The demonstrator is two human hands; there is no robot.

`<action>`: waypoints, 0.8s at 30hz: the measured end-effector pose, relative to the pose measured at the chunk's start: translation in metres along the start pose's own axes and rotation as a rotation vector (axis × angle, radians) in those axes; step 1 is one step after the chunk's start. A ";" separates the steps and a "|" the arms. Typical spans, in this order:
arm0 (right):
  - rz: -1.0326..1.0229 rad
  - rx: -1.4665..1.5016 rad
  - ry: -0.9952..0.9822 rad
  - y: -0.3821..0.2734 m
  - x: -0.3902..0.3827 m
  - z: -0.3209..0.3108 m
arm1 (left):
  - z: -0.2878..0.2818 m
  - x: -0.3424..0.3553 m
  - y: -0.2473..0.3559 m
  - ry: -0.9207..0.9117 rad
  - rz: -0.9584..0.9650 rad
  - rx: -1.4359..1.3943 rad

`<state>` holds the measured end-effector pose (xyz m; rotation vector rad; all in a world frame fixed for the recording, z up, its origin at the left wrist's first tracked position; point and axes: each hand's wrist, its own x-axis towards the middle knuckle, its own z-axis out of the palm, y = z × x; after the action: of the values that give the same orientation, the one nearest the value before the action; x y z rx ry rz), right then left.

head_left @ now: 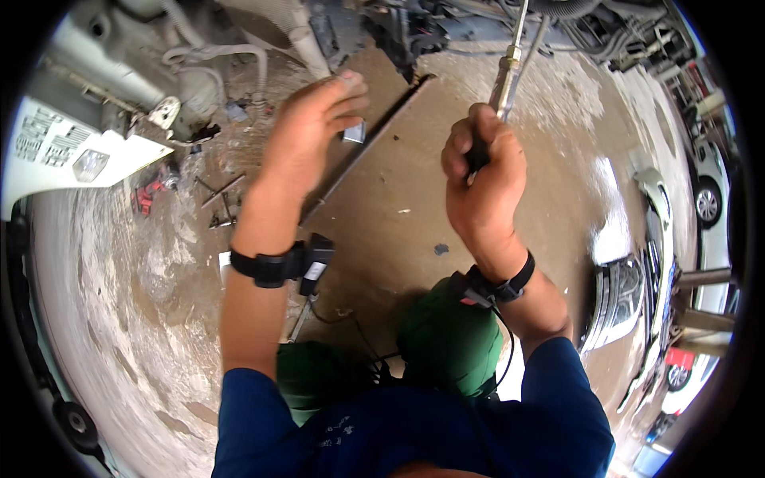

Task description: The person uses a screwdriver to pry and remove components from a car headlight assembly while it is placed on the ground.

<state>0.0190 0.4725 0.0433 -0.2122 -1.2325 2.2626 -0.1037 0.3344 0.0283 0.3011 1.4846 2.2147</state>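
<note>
My right hand (488,163) is closed round the dark handle of a long metal rod-like tool (507,80). The rod runs up past a brass-coloured collar toward the vehicle's front; its upper end leaves the view. My left hand (323,115), slightly blurred, is raised with its fingers stretched and nothing visible in it. It is close to the pale pipes and brackets of the stripped vehicle front (263,32). Below it, a long thin dark bar (366,147) lies slantwise on the floor, with a small grey box (355,132) beside it.
A white body panel (64,151) juts in at left. On the stained floor lie a red power tool (146,197) and several dark metal pieces (223,195). A headlight (617,299) and a bumper (660,215) rest at right, near parked cars (709,195).
</note>
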 end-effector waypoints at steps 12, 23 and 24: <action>0.396 -0.151 0.051 0.043 -0.070 0.077 | -0.102 0.024 -0.025 0.652 0.382 0.471; 0.555 -0.151 0.128 0.074 -0.072 0.065 | -0.124 0.008 -0.041 0.231 0.028 0.379; 0.529 -0.153 0.112 0.074 -0.068 0.066 | -0.126 0.008 -0.041 0.193 0.025 0.284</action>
<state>0.0219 0.3567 0.0126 -0.7936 -1.4139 2.5418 -0.1537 0.2489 -0.0599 0.1992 1.9134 2.0983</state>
